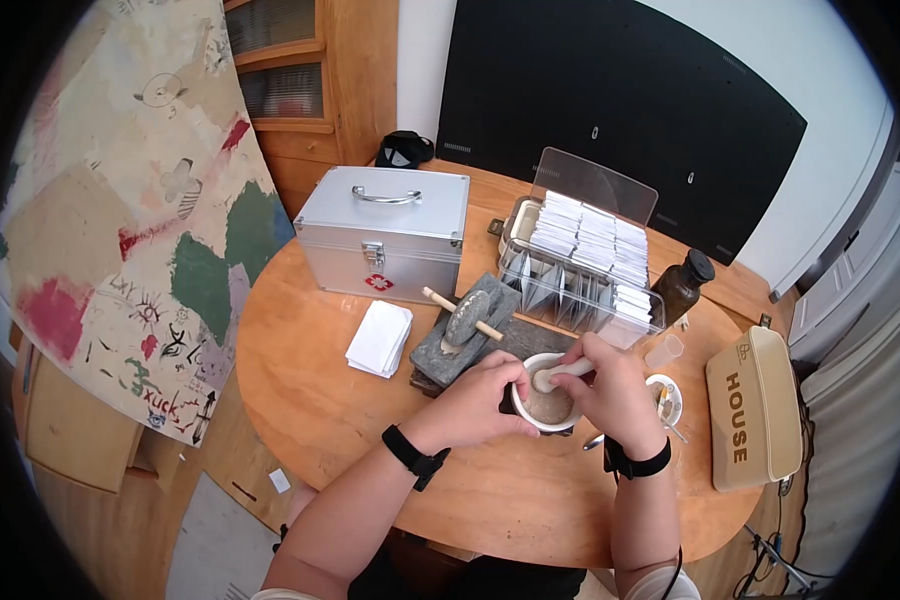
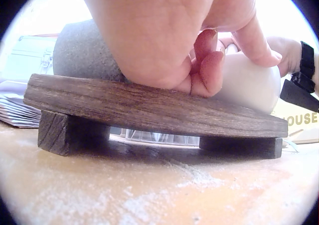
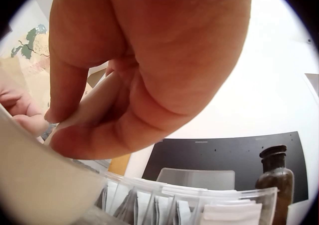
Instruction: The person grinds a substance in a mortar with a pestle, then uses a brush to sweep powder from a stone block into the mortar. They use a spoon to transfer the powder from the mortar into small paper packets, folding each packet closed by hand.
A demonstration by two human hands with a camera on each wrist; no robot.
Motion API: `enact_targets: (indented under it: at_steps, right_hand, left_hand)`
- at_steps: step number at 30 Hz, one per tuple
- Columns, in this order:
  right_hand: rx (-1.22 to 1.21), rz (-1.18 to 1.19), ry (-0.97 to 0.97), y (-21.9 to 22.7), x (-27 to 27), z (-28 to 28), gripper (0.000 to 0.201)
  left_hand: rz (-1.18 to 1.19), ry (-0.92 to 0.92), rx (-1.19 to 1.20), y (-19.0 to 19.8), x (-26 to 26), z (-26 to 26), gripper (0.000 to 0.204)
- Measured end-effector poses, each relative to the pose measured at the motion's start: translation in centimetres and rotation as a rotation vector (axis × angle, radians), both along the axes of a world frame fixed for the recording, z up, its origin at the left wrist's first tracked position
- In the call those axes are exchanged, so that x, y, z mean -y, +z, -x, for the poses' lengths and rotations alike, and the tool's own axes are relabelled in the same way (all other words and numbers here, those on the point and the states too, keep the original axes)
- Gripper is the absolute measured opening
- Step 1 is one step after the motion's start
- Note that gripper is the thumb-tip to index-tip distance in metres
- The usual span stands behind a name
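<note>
A white mortar (image 2: 254, 85) stands on a dark wooden board (image 2: 149, 108) with short feet. Greyish-brown powder (image 1: 550, 408) lies in its bowl. My left hand (image 1: 478, 402) grips the mortar's left side, its fingers at the rim and wall. From the right, my right hand (image 1: 610, 392) pinches a pale pestle (image 1: 570, 369) between thumb and fingers, its rounded end in the bowl against the powder. Left of the mortar, on the same board, sits a grey stone trough (image 1: 432, 353) carrying a stone wheel (image 1: 467, 316) with a wooden rod through it.
Behind are a silver case (image 1: 380, 235) and a clear-lidded organizer (image 1: 590, 235) packed with white packets. A brown bottle (image 1: 682, 283), small plastic cup (image 1: 664, 350), white dish (image 1: 677, 405) and tan HOUSE box (image 1: 755, 410) stand right. White papers (image 1: 380, 338) lie left.
</note>
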State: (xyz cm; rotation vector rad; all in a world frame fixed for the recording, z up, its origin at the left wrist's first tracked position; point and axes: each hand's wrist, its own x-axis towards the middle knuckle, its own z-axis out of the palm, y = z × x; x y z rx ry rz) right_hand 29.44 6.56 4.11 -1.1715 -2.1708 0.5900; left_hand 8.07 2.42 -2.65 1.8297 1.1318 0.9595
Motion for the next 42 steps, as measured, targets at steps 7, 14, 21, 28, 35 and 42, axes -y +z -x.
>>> enact_targets:
  at_steps: [7, 14, 21, 28, 35, 42]
  right_hand:
    - [0.047, 0.228, 0.099, 1.9, 0.6, -0.6, 0.026]
    - [-0.026, 0.02, 0.059, 0.0, 0.2, 0.4, 0.028]
    - [-0.025, 0.256, 0.163, 1.7, 0.8, -0.3, 0.026]
    - [0.006, 0.048, 0.048, 0.4, 0.1, -0.3, 0.024]
    - [0.018, 0.205, 0.165, 1.7, 0.9, -0.1, 0.024]
    - [0.077, 0.098, 0.017, 1.1, 0.4, -0.2, 0.025]
  left_hand:
    - [0.098, -0.001, 0.007, 0.6, 0.1, 0.1, 0.049]
    - [0.011, 0.001, 0.002, 0.3, 0.1, 0.0, 0.047]
    - [0.003, -0.004, 0.029, -0.2, 0.0, 0.0, 0.047]
    - [0.0, 0.0, 0.003, 0.1, 0.1, 0.0, 0.047]
    - [0.004, -0.002, 0.014, -0.1, 0.1, 0.0, 0.047]
    - [0.015, 0.003, -0.002, 0.4, 0.1, 0.0, 0.047]
